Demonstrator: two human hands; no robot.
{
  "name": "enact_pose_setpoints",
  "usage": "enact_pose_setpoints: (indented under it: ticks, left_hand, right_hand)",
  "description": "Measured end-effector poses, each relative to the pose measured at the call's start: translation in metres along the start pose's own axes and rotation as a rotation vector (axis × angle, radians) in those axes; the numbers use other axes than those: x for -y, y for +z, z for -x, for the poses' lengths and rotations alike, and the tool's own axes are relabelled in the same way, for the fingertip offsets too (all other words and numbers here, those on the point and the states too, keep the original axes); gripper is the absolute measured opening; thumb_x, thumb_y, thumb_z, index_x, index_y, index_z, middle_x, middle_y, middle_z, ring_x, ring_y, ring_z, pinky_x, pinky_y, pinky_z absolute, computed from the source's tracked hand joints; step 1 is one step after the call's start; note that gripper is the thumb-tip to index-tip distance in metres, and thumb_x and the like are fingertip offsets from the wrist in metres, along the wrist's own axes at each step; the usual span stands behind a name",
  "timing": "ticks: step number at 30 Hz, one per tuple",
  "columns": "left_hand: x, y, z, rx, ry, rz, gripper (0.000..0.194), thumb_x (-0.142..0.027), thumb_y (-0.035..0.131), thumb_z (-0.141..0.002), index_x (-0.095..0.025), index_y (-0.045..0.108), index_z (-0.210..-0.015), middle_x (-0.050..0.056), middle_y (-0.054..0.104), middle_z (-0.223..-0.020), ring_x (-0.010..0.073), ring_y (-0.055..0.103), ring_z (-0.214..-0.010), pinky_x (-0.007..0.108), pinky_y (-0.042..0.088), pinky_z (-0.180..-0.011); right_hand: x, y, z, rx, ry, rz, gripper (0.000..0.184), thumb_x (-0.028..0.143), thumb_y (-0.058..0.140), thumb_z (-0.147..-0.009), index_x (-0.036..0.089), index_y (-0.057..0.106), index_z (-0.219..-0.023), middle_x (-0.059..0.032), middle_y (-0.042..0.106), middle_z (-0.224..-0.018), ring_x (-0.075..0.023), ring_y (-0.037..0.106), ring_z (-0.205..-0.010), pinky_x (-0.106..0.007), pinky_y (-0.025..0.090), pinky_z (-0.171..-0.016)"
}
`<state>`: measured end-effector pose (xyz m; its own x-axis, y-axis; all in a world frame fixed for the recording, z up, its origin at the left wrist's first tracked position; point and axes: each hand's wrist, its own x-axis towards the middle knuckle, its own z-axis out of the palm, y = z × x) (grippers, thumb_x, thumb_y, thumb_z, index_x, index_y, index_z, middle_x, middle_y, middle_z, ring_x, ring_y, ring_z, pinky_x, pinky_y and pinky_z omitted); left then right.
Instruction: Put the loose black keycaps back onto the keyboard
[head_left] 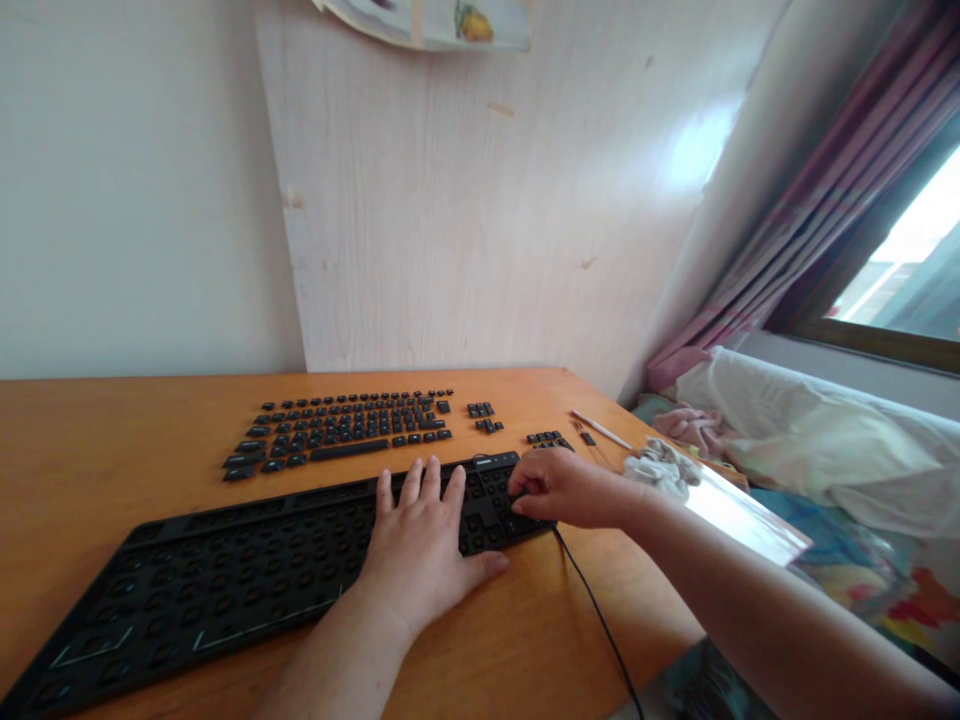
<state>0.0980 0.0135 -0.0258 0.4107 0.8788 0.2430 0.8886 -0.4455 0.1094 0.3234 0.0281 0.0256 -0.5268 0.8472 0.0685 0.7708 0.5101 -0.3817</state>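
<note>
Black plastic keyboard base [300,545], bare sockets showing, braced by the left hand [420,545], right hand [551,488] working the number-pad end.
Base runs lower left to centre on the orange-brown wooden table [60,450]; small black plastic keycaps [349,451] sit behind in keyboard-like rows. Left hand: spread wide, flat across base, holding nothing. Decent brace; press lightly, sockets look exposed. Right hand: fingers curled into a pinch at the sockets; can't tell if a keycap's in it. Best worked square to the socket, no twisting. Thin black cable [600,607] exits just right; avoid snagging it.
</note>
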Motion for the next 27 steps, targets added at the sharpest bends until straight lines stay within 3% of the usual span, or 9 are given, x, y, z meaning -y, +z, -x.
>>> enact_pose_setpoints:
  ticks: [8,27]
  left_hand:
    - [-0.002,-0.001,0.001,-0.002,-0.004,0.011,0.107,-0.086,0.041,-0.059,-0.019,0.033,-0.142,0.020,0.027,-0.149,0.0386,0.016,-0.138,0.060,-0.002,-0.108]
    - [-0.001,0.002,0.002,-0.023,-0.001,0.007,0.108,-0.089,0.038,-0.058,-0.021,0.033,-0.142,0.021,0.027,-0.149,0.0389,0.017,-0.138,0.061,0.000,-0.107]
  right_hand:
    - [0.009,0.003,-0.005,0.049,-0.020,0.005,0.013,0.025,0.062,-0.074,0.018,0.067,-0.084,0.0008,0.060,-0.072,-0.0106,0.050,-0.062,-0.021,0.036,-0.055]
    - [0.003,0.000,-0.014,0.205,0.032,-0.074,0.016,0.026,0.061,-0.074,0.016,0.066,-0.086,0.0029,0.057,-0.066,-0.0082,0.048,-0.056,-0.018,0.034,-0.049]
